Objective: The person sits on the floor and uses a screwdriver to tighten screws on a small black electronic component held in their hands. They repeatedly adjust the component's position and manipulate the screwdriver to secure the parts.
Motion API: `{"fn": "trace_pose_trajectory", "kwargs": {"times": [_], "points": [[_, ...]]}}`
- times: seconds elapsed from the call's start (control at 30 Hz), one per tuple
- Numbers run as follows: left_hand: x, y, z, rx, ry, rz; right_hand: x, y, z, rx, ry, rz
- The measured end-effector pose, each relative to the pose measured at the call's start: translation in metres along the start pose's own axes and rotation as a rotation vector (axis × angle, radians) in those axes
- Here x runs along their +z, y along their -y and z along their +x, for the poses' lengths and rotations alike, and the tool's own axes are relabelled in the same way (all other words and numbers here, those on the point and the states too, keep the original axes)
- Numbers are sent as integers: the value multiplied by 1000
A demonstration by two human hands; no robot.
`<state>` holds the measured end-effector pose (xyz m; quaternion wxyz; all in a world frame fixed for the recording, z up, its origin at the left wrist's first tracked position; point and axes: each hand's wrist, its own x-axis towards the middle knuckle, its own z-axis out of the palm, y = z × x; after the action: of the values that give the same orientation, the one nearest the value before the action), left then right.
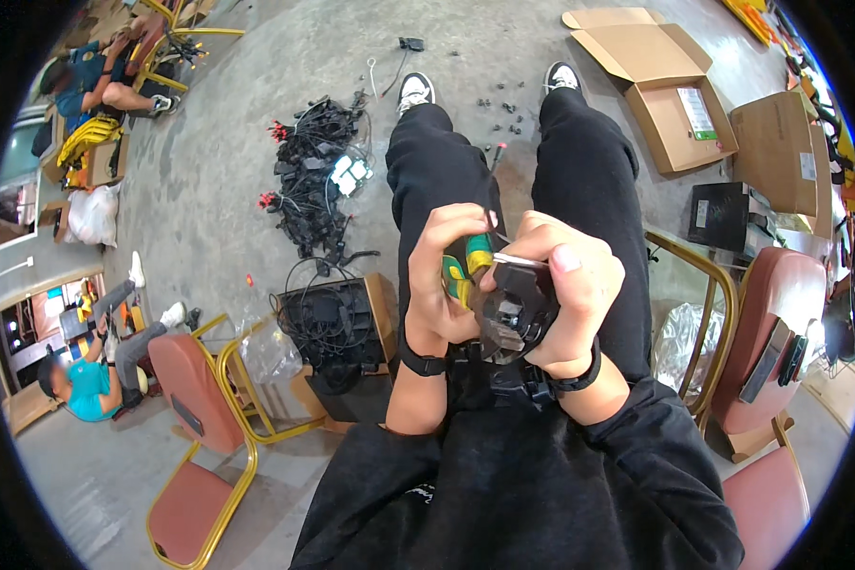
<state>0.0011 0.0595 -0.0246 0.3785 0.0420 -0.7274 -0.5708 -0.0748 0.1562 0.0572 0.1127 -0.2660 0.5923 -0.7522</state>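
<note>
My left hand is closed round a hand tool with green and yellow handles, probably pliers; its working end is hidden. In my right hand is a black housing with a glossy, clear-looking front, gripped with the thumb on top. Both hands meet in front of my lap, and the tool's handles lie right beside the housing. A thin dark cable with a red tip sticks out above my fingers, toward my feet. What it joins is covered by my hands.
A heap of black cabled devices lies on the floor to the left, near a box of black cables. Small black pieces lie between my feet. An open cardboard box is at far right. Chairs flank me; two people sit left.
</note>
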Motion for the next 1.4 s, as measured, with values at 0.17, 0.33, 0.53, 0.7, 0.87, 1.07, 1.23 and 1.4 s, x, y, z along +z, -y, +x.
{"fn": "trace_pose_trajectory", "kwargs": {"times": [0.17, 0.33, 0.53, 0.7, 0.87, 1.07, 1.23, 1.4], "points": [[-5, -8, 6, -107, 104, -22, -4, -2, 1, 32, -14, 46], [-4, -8, 6, -27, 76, 218, -3, 2, 3, 90, -5, 56], [6, -9, 1, -121, 20, 88, -5, 15, 11, 234, -15, 116], [13, -2, -11, -352, -69, -77, -34, 22, 27, 266, 10, 137], [2, -9, 22, -484, -112, -334, -52, -1, 32, 310, 141, -13], [-15, 4, 53, -632, -43, -192, -46, -18, 39, 295, 284, 59], [-8, 15, 41, -683, -20, -71, -46, -46, 41, 462, 271, 288], [-12, 28, 24, -649, -48, 3, -43, -53, 42, 538, 244, 280]]}}
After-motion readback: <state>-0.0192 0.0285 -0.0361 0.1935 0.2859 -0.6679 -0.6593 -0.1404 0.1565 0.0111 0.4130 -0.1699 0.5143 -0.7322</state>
